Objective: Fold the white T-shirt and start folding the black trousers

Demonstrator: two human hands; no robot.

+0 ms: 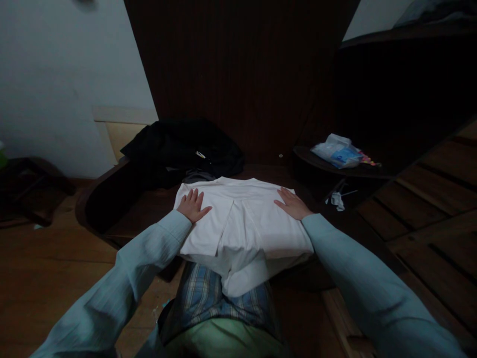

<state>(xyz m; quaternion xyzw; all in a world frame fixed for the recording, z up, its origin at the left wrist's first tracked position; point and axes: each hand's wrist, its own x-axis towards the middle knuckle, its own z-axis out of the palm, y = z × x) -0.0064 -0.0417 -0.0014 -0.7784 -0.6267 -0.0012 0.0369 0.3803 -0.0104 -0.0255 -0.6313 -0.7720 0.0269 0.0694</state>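
Note:
A white garment [244, 226] lies partly folded on a dark wooden surface [137, 211] in front of me, its near end hanging over the edge towards my lap. My left hand [193, 205] rests flat on its far left part, fingers stretched out. My right hand [291, 203] lies flat on its far right part, fingers also spread. Both sleeves are pale blue. Neither hand holds anything.
A heap of black clothing [179, 149] sits just behind the white garment. A small round dark table [320, 166] at the right carries a plastic bag [337, 150]. Wooden steps [428, 199] rise at the right. Plaid cloth [208, 298] covers my lap.

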